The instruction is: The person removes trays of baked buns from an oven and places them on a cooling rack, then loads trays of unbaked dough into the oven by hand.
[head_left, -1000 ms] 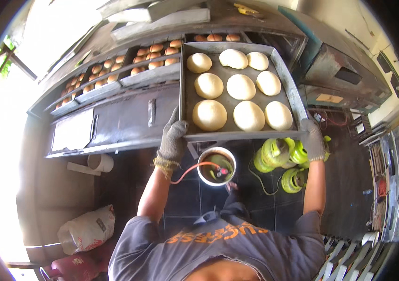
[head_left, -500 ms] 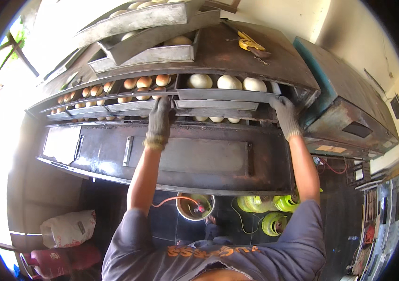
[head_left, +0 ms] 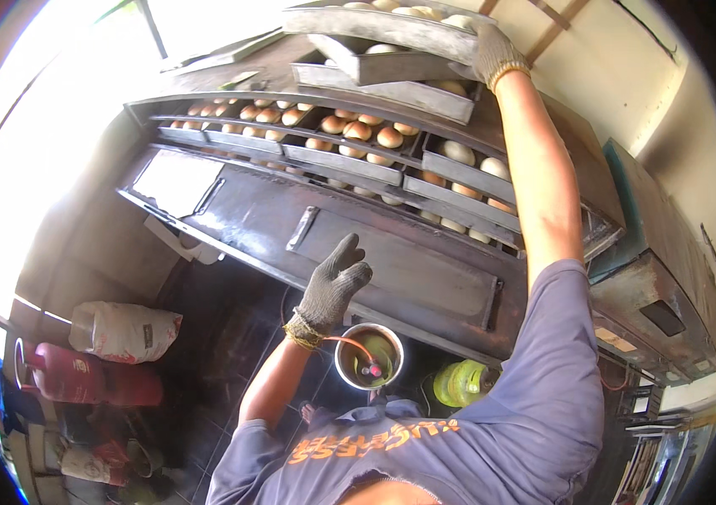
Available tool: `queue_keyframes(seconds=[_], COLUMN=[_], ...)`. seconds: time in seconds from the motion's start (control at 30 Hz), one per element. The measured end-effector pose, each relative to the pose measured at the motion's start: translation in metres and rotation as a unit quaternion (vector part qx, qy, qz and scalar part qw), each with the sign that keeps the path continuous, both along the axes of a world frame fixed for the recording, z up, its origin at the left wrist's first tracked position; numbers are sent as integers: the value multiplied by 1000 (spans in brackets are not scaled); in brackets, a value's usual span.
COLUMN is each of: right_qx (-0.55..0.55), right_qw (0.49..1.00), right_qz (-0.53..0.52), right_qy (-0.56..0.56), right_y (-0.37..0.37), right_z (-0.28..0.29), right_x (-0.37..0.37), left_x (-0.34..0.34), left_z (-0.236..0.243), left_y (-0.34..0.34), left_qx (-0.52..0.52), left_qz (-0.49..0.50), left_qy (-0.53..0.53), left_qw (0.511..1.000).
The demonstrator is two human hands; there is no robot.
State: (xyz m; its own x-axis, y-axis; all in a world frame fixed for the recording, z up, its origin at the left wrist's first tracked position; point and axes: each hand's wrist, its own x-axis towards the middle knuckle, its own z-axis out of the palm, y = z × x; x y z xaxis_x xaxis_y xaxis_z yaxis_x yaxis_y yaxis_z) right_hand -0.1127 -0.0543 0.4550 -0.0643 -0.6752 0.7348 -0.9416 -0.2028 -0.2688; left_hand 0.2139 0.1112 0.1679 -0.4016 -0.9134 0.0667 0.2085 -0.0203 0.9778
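My right hand (head_left: 497, 55), in a grey knitted glove, is at the right end of the top metal baking tray (head_left: 383, 27), its fingers closed over the end wall. Pale dough balls (head_left: 413, 11) sit in that tray, which rests on a stack with another tilted tray (head_left: 408, 67) below. My left hand (head_left: 334, 286), gloved too, hangs in front of the oven (head_left: 392, 269) with fingers stretched out and nothing held. Inside the long oven opening, trays carry browned buns (head_left: 358, 131) at left and middle. Paler dough balls fill a tray (head_left: 476, 175) at the right.
Below the oven stand a metal bucket (head_left: 340, 358) with an orange hose and a green gas cylinder (head_left: 459, 385). At the left lie a pink gas cylinder (head_left: 89, 374) and a white sack (head_left: 127, 331). A teal-sided metal cabinet (head_left: 657, 261) stands at the right.
My right hand has gone from the oven's right-hand tray up to the stacked trays. My left hand has let go at the oven and drawn back toward me. The view has turned.
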Motion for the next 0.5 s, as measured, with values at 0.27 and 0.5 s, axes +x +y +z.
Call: queue_keyframes(seconds=[0.27, 0.5], right_qx=[29, -85], right_qw=[913, 952], right_qz=[162, -273], right_qy=[-372, -109], right_y=[112, 295], right_z=[-7, -80], right_x=[86, 189], left_x=[157, 264], left_z=[-12, 131], left_y=[-38, -60], left_qx=[-34, -97], left_qz=[24, -1], left_qy=[33, 198], left_qw=[999, 975])
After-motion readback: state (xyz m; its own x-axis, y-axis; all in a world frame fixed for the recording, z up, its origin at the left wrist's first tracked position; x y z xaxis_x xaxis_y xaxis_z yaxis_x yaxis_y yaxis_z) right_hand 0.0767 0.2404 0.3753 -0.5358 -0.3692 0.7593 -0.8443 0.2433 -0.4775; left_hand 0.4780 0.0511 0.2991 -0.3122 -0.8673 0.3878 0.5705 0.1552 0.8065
